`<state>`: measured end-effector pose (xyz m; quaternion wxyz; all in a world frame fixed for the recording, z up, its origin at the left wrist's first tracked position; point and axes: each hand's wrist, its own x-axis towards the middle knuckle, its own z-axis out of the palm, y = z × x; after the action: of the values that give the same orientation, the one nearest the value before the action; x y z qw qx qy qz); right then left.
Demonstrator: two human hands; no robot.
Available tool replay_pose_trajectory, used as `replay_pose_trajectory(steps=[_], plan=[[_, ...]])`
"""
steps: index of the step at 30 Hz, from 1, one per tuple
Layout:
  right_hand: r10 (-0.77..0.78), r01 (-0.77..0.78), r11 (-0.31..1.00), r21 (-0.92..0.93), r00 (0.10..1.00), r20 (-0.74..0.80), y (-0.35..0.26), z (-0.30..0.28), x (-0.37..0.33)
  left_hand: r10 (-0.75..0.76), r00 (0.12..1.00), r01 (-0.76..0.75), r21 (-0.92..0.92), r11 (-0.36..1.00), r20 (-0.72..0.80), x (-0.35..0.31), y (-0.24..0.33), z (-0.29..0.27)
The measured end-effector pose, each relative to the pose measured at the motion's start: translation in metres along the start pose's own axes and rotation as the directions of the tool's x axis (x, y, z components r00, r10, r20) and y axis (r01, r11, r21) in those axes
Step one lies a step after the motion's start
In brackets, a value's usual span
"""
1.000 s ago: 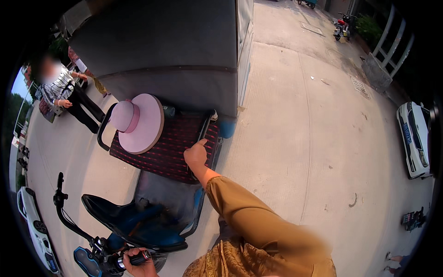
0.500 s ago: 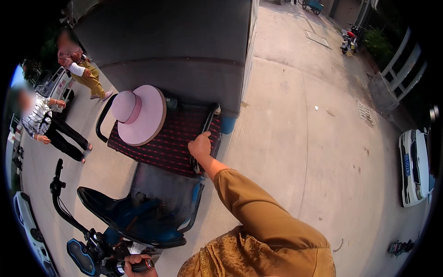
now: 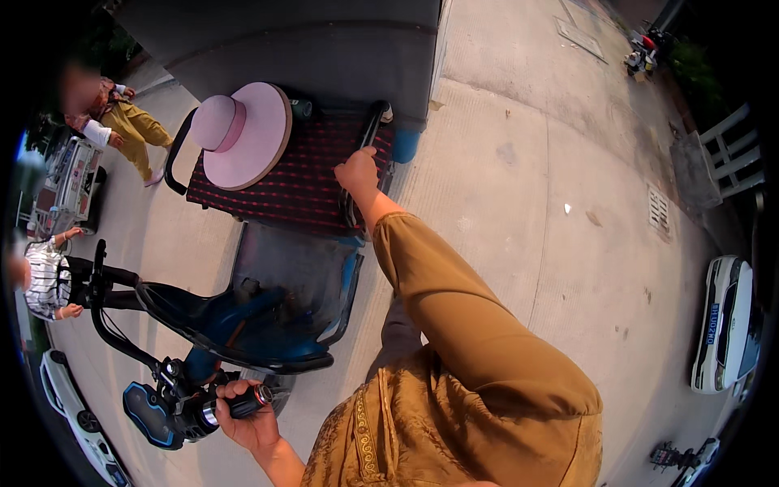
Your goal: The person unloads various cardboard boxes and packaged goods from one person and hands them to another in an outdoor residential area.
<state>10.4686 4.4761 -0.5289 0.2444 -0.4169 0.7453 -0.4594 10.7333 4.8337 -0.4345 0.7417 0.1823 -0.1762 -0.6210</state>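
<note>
Outdoors, bright daylight w/ hard shadows. Under me a wide pale concrete yard [image 3: 568,203] – seams, stains, a few bits of litter, a square drain grate [image 3: 658,209] to my right. Ahead a big grey box-like wall [image 3: 324,40] w/ a blue barrel [image 3: 405,146] at its corner. White car [image 3: 722,321] parked far right, white fence [image 3: 734,150] behind it, a scooter [image 3: 641,50] parked far off by greenery. On my left – two people [image 3: 114,122] standing by a small white vehicle [image 3: 69,183], another white car [image 3: 69,406] at lower left.
</note>
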Motion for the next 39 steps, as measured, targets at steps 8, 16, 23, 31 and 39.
replay_pose_trajectory(steps=[8, 16, 23, 31, 39], plan=[[0.075, -0.074, 0.994, -0.084, 0.997, 0.014, -0.018, -0.008, -0.006, 0.007, 0.999, -0.006, 0.016, 1.000, -0.044, -0.007, 0.007, -0.002], [0.059, -0.059, 0.991, -0.116, 0.998, 0.002, -0.020, -0.018, -0.021, -0.009, 0.997, 0.011, -0.014, 1.000, 0.073, -0.002, 0.018, -0.018], [0.032, -0.021, 0.987, -0.159, 0.998, 0.063, -0.016, -0.015, -0.027, 0.057, 0.997, -0.058, 0.027, 0.998, 0.046, 0.005, 0.016, -0.022], [-0.005, 0.017, 0.987, -0.162, 0.997, 0.072, -0.006, -0.015, -0.027, 0.110, 0.992, -0.107, 0.043, 0.993, -0.063, -0.011, 0.007, -0.017], [-0.054, 0.090, 0.979, -0.184, 0.980, 0.193, -0.017, -0.014, -0.028, 0.219, 0.963, -0.215, 0.038, 0.976, -0.158, -0.008, 0.000, -0.013]])
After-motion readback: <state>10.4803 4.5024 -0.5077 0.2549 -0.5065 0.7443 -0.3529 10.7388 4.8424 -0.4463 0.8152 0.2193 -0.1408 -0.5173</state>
